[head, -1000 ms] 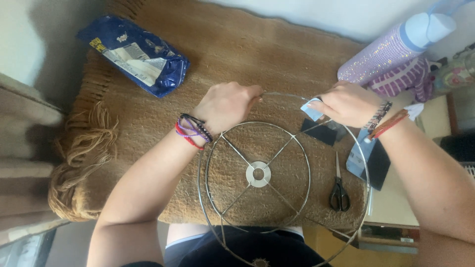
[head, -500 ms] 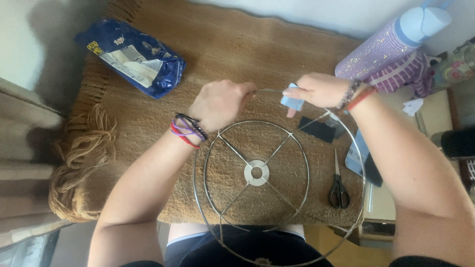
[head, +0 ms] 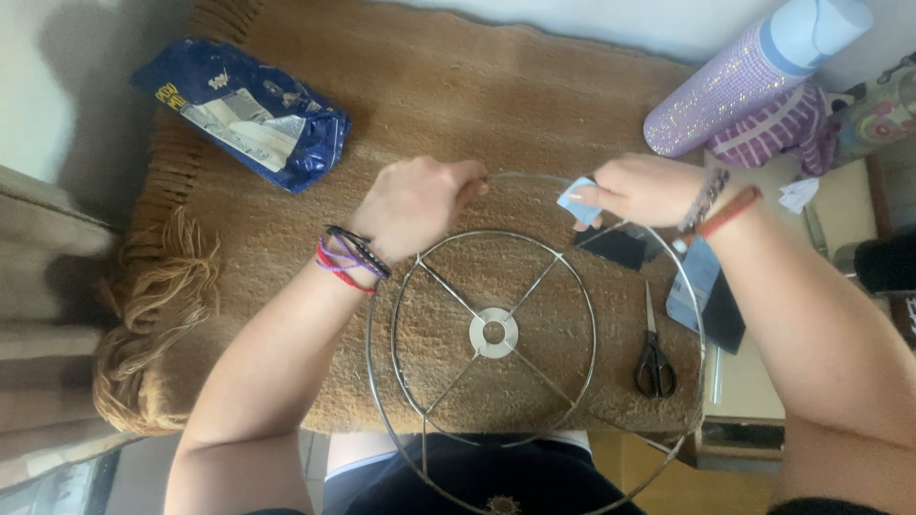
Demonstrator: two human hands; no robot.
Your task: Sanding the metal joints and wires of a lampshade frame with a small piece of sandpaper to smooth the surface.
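Note:
A round metal wire frame (head: 496,334) with two rings, spokes and a white hub lies over a brown woven mat (head: 458,105) and my lap. My left hand (head: 415,205) grips the far arc of the outer ring, with coloured bracelets on the wrist. My right hand (head: 639,189) pinches a small light-blue piece (head: 575,202) right at the outer ring, a short way to the right of my left hand. Thin wire runs along the ring between the two hands.
A blue snack bag (head: 253,114) lies at the mat's far left. Black-handled scissors (head: 655,358) and dark flat pieces (head: 620,246) rest inside the frame's right side. A purple glittery bottle (head: 735,81) and a striped cloth (head: 778,129) sit at the far right.
My right hand moved left along the ring with the light-blue piece, then back a little; the view drifted slightly. My left hand stayed on the ring.

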